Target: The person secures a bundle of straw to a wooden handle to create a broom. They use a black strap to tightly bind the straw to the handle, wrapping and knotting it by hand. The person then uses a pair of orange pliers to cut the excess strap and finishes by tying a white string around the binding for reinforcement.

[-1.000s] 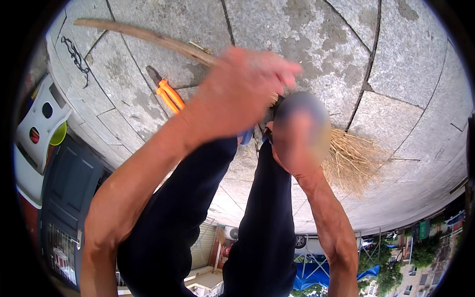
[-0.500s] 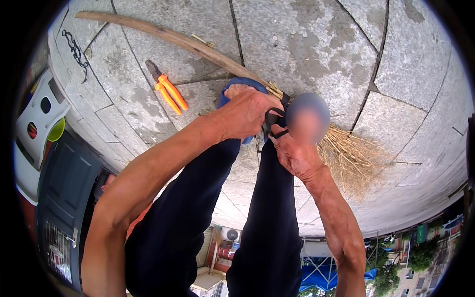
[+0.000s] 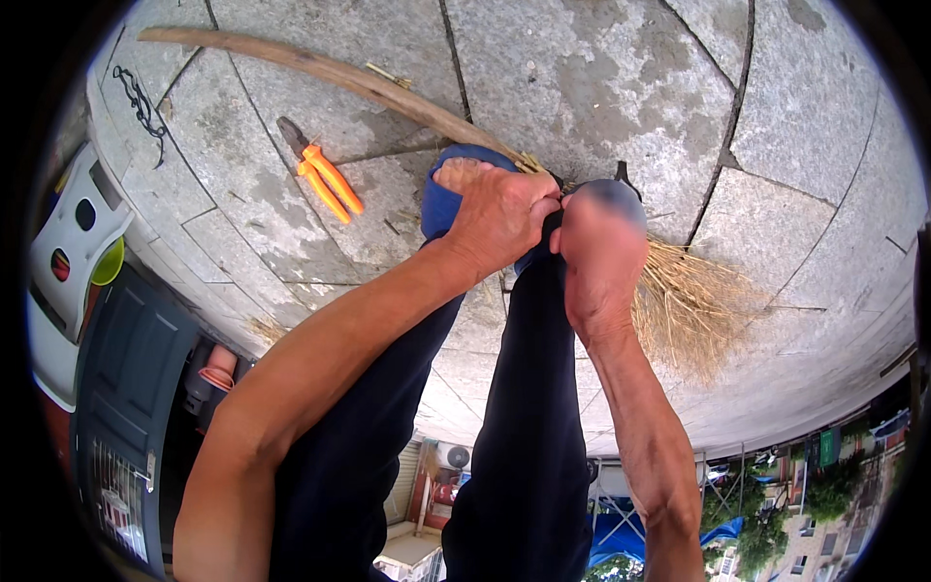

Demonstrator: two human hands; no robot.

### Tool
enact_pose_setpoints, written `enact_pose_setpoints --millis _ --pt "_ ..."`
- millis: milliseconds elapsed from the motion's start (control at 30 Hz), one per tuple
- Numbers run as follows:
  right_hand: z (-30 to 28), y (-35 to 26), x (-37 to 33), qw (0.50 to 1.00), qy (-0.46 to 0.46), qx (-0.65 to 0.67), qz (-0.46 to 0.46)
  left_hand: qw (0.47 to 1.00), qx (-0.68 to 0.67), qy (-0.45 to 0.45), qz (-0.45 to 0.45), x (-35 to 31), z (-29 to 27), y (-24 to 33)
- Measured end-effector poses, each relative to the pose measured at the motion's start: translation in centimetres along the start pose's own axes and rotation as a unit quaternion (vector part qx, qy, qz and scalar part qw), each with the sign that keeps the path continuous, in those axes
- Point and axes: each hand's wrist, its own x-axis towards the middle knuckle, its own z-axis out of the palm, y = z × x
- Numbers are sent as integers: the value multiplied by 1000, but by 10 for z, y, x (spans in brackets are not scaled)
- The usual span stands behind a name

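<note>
A straw broom lies on the paving, its long wooden handle (image 3: 320, 66) running to the upper left and its bristles (image 3: 693, 301) fanning out to the right. Both my hands are at the neck where handle and straw meet. My left hand (image 3: 509, 213) is closed, fingers pinched on a black strap (image 3: 554, 231) at the binding. Beside it my right hand (image 3: 603, 272) is closed round the same strap, whose loose end sticks out past the fingers. A blurred patch covers part of the right hand, and the hands hide most of the binding. My foot in a blue slipper (image 3: 441, 209) is beside the broom.
Orange-handled pliers (image 3: 325, 179) lie open left of the foot. A tangled black strap or cord (image 3: 141, 109) rests farther left. A white plastic chair (image 3: 73, 257) and a dark door (image 3: 131, 359) stand at the left edge. Straw bits dot the stone paving (image 3: 621, 87).
My right hand has turned and moved slightly up and right. The black loop between my hands has drawn in, and a strap end now shows beyond the right hand.
</note>
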Motion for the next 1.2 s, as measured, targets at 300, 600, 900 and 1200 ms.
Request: enact_pose_setpoints --millis 300,600,900,1200 --pt "0 9 17 859 134 456 189 973 159 4 169 -8 7 2" --pt "-10 -15 39 942 96 305 97 998 62 -6 15 13 13 5" --pt "-110 -12 1 985 171 -25 -4 991 43 -45 -116 23 11 4" --pt "-78 -2 -36 952 75 -240 -177 976 14 -76 -204 34 9 12"
